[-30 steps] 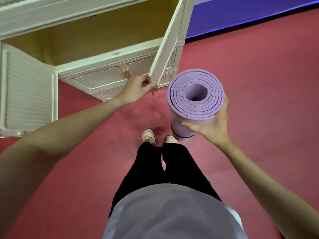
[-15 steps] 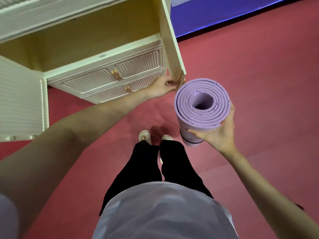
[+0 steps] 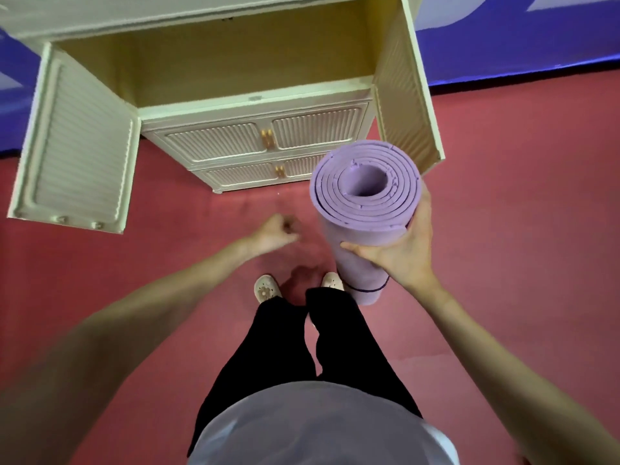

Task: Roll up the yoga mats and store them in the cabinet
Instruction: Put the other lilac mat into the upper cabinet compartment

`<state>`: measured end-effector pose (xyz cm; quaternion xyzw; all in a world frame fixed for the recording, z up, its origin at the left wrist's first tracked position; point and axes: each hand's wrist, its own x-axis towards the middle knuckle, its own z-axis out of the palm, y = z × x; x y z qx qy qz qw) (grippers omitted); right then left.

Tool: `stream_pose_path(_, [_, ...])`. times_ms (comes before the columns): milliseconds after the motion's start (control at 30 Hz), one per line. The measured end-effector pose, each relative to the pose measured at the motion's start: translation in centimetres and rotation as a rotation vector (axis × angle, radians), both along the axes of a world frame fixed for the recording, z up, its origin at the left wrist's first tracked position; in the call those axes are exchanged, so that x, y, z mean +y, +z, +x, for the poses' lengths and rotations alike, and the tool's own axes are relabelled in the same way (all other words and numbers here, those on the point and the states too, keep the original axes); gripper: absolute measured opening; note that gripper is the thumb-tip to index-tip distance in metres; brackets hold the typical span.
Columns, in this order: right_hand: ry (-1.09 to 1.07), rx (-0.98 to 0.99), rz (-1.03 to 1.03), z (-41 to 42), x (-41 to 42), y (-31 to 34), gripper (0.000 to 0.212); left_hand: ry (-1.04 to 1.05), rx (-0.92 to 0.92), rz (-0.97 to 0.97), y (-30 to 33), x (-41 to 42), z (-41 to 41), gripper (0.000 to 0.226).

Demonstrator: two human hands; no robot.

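Rolled purple yoga mat (image 3: 365, 209), held upright in front of the open cabinet (image 3: 214, 78), gripped near its upper end by the right hand (image 3: 399, 253), fingers wrapped round the roll. Left hand (image 3: 276, 229) hangs empty, loosely curled (blurred). Risks, as judged: a one-handed grip may let the coil loosen or slip; the long roll may strike the right door (image 3: 406, 95) on entry.

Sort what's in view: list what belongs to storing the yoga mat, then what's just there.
Part of the job:
- rolled purple mat, gripped by the right hand
- cabinet, both upper doors open
- left hand, holding nothing, fingers loosely curled

Just there:
- lower cabinet doors, closed
- red floor
- blue wall
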<state>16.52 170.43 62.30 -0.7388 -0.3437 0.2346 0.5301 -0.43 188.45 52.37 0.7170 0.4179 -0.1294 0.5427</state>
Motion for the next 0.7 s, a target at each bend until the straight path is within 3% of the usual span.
stream_pose_path(100, [0.075, 0.035, 0.035, -0.5, 4.9, -0.5, 0.119, 0.055, 0.044, -0.091, -1.7, -0.4, -4.6, 0.045])
stream_pose_path(267, [0.122, 0.194, 0.026, -0.8, 13.4, -0.4, 0.102, 0.243, 0.000, -0.130, -3.7, 0.2, -9.7, 0.117])
stream_pose_path(367, [0.077, 0.304, -0.005, -1.4, 17.3, -1.4, 0.094, 0.354, -0.072, -0.127, -4.5, 2.0, -11.2, 0.132])
stream_pose_path(500, [0.003, 0.443, -0.024, -2.3, 21.3, -2.3, 0.083, 0.376, -0.039, 0.002, -4.8, 4.9, -12.8, 0.128])
stream_pose_path(633, [-0.056, 0.583, -0.069, -2.8, 24.1, -2.4, 0.056, 0.304, 0.052, 0.089, -5.4, 7.7, -14.8, 0.160])
stream_pose_path(700, [-0.063, 0.611, -0.115, -2.5, 25.1, -2.3, 0.054, 0.291, 0.103, 0.119, -5.6, 8.5, -15.2, 0.170])
